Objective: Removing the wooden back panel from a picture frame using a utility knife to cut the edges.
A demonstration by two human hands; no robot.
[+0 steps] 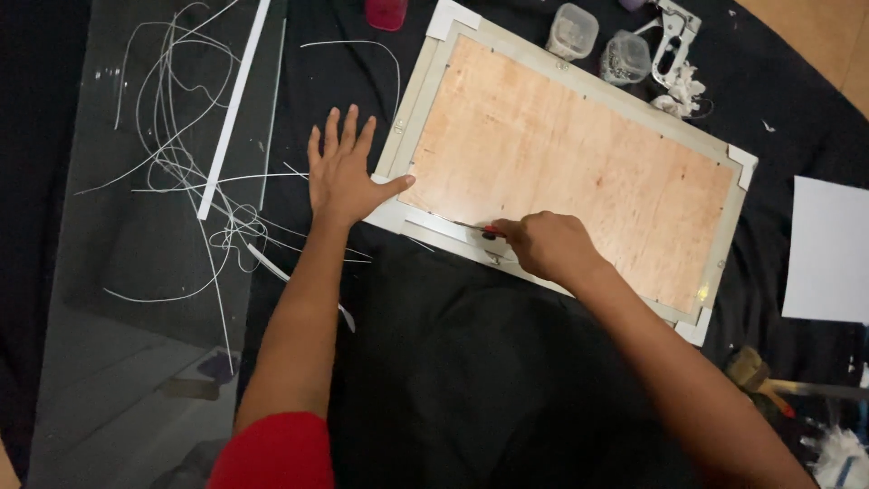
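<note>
My left hand (342, 172) flat, fingers spread, thumb pressing the frame (570, 167) corner, frame lying face down on black cloth (471, 362), my right hand (548, 244) closed round a red-handled blade (484, 229) at its near edge, white strips (195, 154) on glass (118, 299) beside

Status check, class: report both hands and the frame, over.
Left hand flat, steadying frame corner. Right hand grips red-handled blade at frame's near edge. White trimmings lie left.

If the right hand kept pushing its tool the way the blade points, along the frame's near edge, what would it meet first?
Probably the left hand: the right hand aims its red-handled blade along the picture frame toward the corner where the left thumb rests.
</note>
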